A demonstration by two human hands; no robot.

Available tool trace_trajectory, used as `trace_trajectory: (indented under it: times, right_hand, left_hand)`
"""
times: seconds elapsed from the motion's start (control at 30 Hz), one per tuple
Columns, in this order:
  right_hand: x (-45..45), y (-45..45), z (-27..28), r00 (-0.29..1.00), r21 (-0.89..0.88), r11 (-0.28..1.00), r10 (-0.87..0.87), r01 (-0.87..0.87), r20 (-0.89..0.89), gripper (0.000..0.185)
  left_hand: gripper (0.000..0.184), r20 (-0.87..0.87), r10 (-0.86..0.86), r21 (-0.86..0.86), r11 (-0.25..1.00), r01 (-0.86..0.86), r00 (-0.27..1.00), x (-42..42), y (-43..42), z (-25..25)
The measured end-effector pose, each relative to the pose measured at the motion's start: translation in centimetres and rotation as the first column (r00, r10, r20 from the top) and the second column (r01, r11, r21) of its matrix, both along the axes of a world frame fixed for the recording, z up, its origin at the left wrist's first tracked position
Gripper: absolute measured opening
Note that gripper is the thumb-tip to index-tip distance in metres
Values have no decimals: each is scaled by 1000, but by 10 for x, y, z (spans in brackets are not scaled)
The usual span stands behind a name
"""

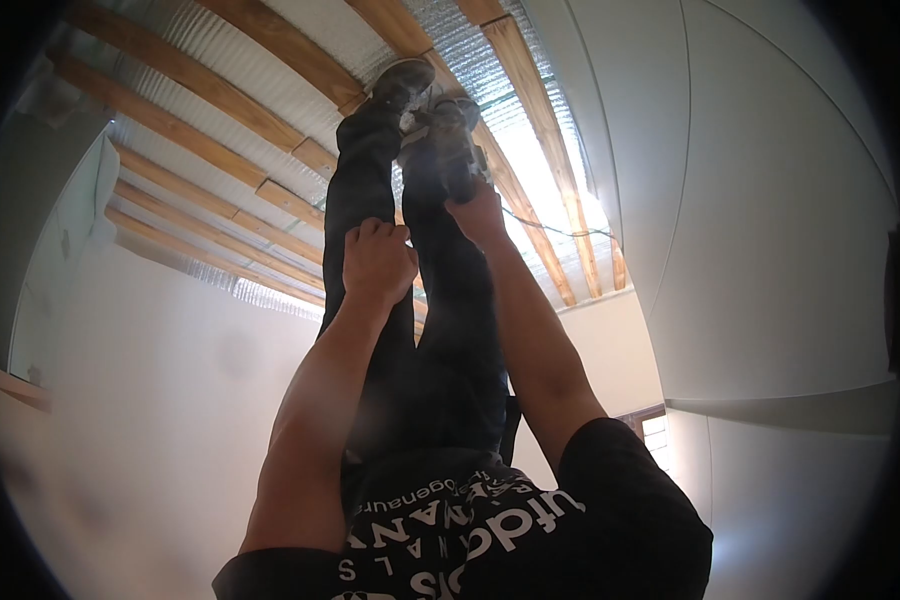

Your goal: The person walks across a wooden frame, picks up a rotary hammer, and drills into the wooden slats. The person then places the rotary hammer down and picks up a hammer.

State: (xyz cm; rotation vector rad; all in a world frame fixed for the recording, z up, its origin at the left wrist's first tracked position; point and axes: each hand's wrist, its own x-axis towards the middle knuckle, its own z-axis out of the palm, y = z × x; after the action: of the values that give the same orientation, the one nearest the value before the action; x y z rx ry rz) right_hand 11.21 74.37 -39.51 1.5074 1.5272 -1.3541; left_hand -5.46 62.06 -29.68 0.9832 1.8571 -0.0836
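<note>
My left hand (378, 262) lies against the dark trouser leg (365, 180) near the knee, its fingers curled inward. Whether anything is inside them is hidden. Further out, my right hand (478, 215) is wrapped round the end of a dark, bulky handheld tool (457, 158) beside the other lower leg. The tool's exact kind is too unclear to tell. Just past it, two worn shoes (406, 82) stand on the timber.
Wooden battens (195, 140) run in rows over silvery foil sheeting (320, 35), with gaps between them. A thin cable (570, 233) crosses near my right forearm. Pale curved-looking panels (770, 200) rise on the right, and a plain wall (200, 370) on the left.
</note>
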Motion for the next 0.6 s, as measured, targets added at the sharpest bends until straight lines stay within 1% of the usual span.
trace_trajectory:
  times: [0.07, 0.17, 0.37, 0.6]
  right_hand:
    - [6, -2, -6, 1000, 21, 1000, 13, -13, -1, 54]
    - [3, -1, -2, 997, 56, 997, -49, 52, -58, 43]
    - [3, -2, -6, 1000, 42, 999, -24, 24, -8, 42]
    - [10, -10, -15, 999, 82, 996, -17, 19, -27, 42]
  left_hand:
    - [18, 3, -5, -4, 1000, 5, 1000, 0, 0, 1]
    - [18, 5, -22, -16, 1000, 22, 1000, 1, 1, 0]
    - [18, 8, -25, -25, 999, 25, 1000, 0, -1, -1]
    - [18, 8, -28, -34, 999, 28, 1000, 2, -4, 0]
